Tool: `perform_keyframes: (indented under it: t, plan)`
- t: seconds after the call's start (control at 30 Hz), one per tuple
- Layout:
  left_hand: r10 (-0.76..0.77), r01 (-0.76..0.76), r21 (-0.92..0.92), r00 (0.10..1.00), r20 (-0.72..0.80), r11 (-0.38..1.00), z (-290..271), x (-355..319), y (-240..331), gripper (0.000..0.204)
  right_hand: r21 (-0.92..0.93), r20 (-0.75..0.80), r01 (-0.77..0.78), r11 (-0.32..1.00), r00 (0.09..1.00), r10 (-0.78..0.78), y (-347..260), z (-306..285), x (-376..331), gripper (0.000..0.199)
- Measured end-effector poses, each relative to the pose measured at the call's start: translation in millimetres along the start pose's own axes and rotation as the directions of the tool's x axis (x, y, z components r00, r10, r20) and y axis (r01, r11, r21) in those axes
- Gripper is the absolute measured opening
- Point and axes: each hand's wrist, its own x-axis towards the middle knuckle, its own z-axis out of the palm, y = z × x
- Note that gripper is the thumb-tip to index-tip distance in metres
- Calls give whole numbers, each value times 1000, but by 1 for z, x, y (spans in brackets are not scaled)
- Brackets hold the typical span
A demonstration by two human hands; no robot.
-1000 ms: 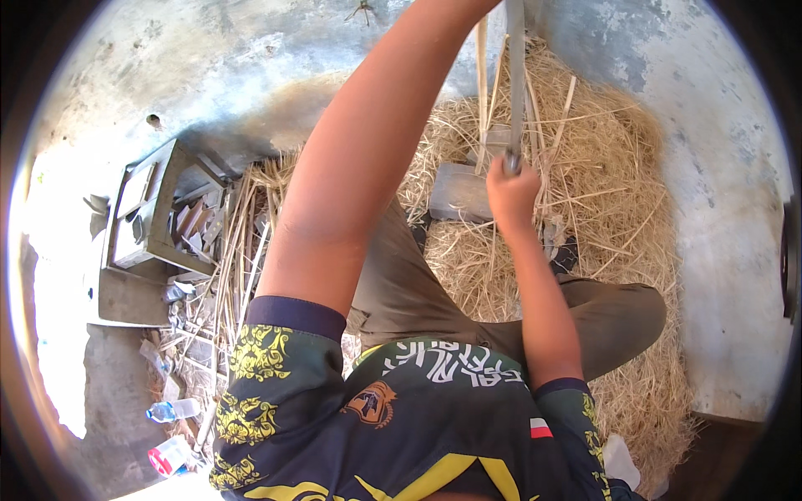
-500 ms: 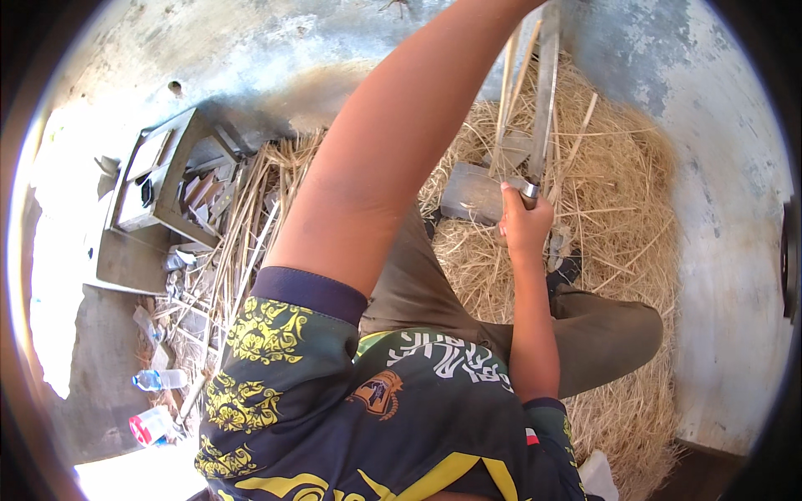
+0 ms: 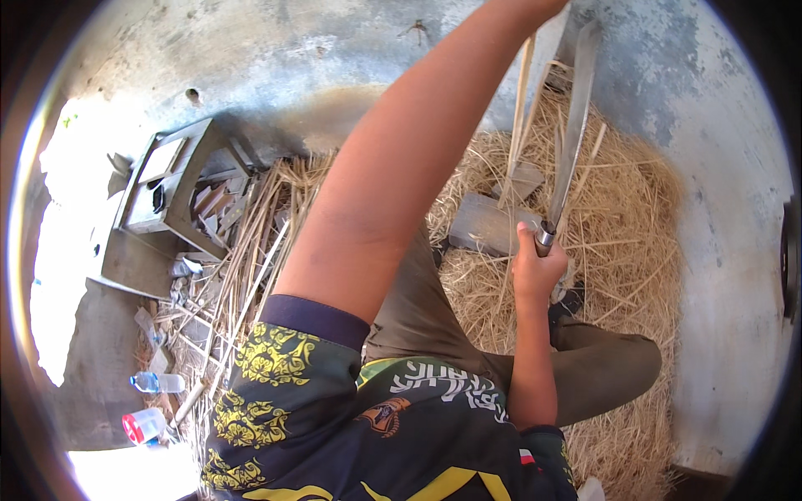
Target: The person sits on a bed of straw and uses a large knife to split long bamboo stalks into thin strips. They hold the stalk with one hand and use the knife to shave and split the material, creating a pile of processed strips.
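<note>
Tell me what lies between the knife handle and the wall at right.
In the head view, straw-like strands lie between the handle, held in the right hand, and the wall.

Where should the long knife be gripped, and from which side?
Take the long knife by its handle, probably best from the near side, as the right hand does: the handle lies at the near end, while the metal blade points away.
</note>
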Motion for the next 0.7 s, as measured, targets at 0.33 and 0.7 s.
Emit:
perform_keyframes:
  t: [0.33, 0.7]
  plan:
    - [187, -178, 119, 980, -72, 977, 27, -17, 12, 42, -78, -48, 77, 994, 996, -81, -17, -2, 4, 37]
    - [180, -102, 414, 971, -155, 905, 50, -25, 12, 36, -312, 41, 77, 947, 997, -67, -33, 12, 60, 35]
